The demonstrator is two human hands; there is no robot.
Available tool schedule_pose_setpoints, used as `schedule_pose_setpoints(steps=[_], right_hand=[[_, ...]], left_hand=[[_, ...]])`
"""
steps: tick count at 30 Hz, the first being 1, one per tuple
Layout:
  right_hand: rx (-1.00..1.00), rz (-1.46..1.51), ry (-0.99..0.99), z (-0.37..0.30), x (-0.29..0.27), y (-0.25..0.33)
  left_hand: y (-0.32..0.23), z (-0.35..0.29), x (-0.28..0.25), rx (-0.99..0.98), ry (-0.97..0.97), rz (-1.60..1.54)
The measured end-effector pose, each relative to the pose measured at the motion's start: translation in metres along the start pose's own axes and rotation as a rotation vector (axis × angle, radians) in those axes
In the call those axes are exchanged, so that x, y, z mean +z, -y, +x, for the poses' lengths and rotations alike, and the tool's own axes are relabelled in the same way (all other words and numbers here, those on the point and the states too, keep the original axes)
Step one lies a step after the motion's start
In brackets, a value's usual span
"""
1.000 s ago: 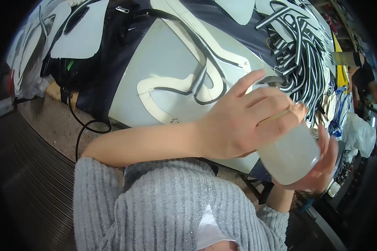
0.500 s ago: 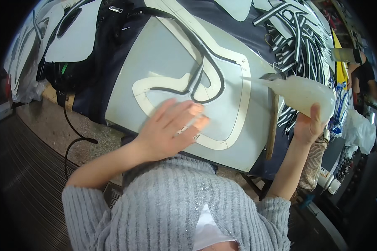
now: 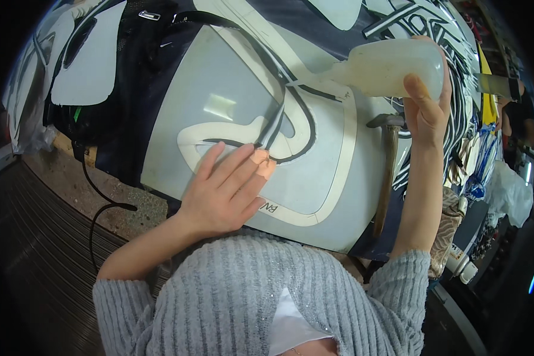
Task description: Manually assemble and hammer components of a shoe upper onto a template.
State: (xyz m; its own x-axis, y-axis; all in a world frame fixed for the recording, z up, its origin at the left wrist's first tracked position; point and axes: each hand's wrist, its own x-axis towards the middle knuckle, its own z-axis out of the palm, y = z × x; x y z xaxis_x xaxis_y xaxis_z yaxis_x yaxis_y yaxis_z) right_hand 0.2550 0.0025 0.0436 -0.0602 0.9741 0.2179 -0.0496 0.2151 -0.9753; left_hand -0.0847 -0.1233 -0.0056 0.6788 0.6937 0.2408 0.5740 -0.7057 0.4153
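My left hand (image 3: 228,188) lies with its fingers stretched out on a curved cream piece (image 3: 337,178), its fingertips at a narrow dark strip with a pale edge (image 3: 273,127). Orange-toned wraps cover one or two of those fingertips. My right hand (image 3: 427,113) grips a translucent squeeze bottle (image 3: 391,66) with a pale content, tipped sideways. The bottle's thin nozzle points left, its tip right by the strip near the piece's upper part. Under the cream piece is a smooth grey board (image 3: 175,98).
A hammer (image 3: 387,172) rests at the board's right edge. Behind the bottle is a heap of black-and-white strips (image 3: 409,24). White panels (image 3: 86,71) and black fabric with a zipper pull (image 3: 149,15) are at the upper left. Another person (image 3: 516,118) appears at the far right.
My right hand has brought the bottle up and to the left, so its nozzle now reaches the strip. My left hand has shifted slightly left, still flat on the piece.
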Motion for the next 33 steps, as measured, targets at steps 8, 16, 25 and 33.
schedule_pose_setpoints(steps=[8, 16, 25, 33], right_hand=[[0.043, 0.047, 0.023, -0.003, -0.018, -0.005], [0.131, 0.011, 0.045, -0.030, -0.039, -0.006], [0.135, 0.078, 0.035, -0.012, -0.034, -0.008], [0.149, 0.080, -0.088, -0.064, -0.044, -0.002]], left_hand=[[0.000, 0.003, 0.000, 0.011, -0.018, 0.013], [-0.001, 0.004, 0.000, 0.002, -0.031, 0.019], [-0.002, 0.003, 0.001, 0.007, -0.039, -0.004], [-0.002, 0.002, 0.001, 0.021, -0.022, -0.034]])
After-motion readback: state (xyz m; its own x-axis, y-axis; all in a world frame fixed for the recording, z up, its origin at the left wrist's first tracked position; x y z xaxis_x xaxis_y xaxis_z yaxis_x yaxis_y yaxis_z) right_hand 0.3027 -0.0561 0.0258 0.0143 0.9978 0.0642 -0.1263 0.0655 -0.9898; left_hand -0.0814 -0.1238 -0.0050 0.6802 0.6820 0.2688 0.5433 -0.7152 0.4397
